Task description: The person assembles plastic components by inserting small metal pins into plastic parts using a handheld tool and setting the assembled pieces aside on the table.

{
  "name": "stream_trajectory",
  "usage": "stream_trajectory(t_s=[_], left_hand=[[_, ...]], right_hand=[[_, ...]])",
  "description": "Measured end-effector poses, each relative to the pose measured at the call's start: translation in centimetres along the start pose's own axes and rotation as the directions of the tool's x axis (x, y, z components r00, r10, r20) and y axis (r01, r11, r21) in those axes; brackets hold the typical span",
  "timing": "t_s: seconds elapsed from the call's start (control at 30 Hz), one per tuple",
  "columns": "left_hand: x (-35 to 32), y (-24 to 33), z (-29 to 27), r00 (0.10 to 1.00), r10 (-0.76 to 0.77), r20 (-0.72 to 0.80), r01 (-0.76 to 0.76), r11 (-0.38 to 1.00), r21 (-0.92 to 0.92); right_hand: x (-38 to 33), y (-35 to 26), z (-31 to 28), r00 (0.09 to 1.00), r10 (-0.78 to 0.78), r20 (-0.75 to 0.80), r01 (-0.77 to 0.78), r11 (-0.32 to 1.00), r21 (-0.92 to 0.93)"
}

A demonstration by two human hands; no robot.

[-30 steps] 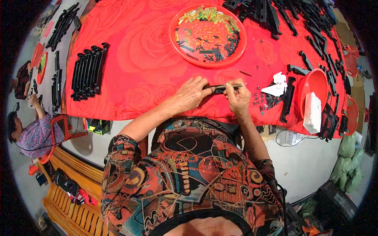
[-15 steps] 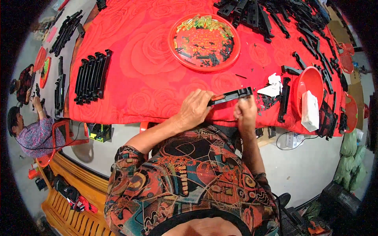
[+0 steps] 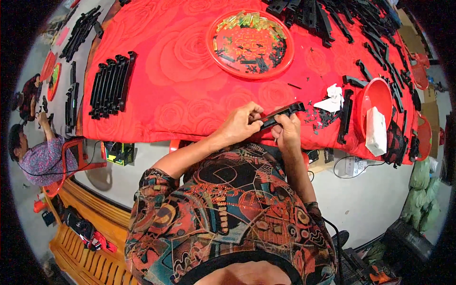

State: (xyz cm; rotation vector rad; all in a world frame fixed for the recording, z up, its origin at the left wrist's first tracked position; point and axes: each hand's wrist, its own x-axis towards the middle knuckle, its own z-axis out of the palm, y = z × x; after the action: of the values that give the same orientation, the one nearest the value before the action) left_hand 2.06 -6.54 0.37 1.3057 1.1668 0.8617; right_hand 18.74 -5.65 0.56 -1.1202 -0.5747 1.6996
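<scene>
A long black plastic strip (image 3: 284, 114) is held over the near edge of the red cloth-covered table (image 3: 190, 80). My left hand (image 3: 240, 123) grips its near end with the fingers curled around it. My right hand (image 3: 286, 132) pinches the strip from below near its middle. The strip's far end points to the upper right, toward a crumpled white tissue (image 3: 332, 100) and small black scraps on the cloth.
A round red tray (image 3: 250, 42) with small black and green parts sits at the middle back. A neat row of black strips (image 3: 110, 85) lies at left, a loose heap (image 3: 361, 28) at the back right. A red bowl (image 3: 377, 97) holds a white packet. Another person (image 3: 33, 152) sits at far left.
Both hands have drawn closer to the table's near edge and the strip has tilted, its far end now raised to the upper right. My right hand has shifted under the strip.
</scene>
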Motion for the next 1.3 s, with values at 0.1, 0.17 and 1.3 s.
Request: stream_trajectory(t_s=[0.1, 0.17, 1.3], left_hand=[[-0.3, -0.1, 0.8, 0.997, 0.056, -0.048, -0.043, 0.968, 0.246], [-0.5, 0.6, 0.6, 0.999, 0.042, -0.035, -0.028, 0.942, 0.334], [-3.5, -1.4, 0.5, 0.950, 0.152, -0.273, -0.099, 0.975, 0.198]], right_hand=[[-0.1, 0.8, 0.7, 0.998, -0.014, -0.056, 0.012, 0.999, -0.035], [-0.2, 1.1, 1.3, 0.993, -0.064, -0.100, 0.052, 0.991, -0.121], [-0.7, 2.0, 3.2, 1.000, 0.007, 0.028, 0.001, 0.961, -0.276]])
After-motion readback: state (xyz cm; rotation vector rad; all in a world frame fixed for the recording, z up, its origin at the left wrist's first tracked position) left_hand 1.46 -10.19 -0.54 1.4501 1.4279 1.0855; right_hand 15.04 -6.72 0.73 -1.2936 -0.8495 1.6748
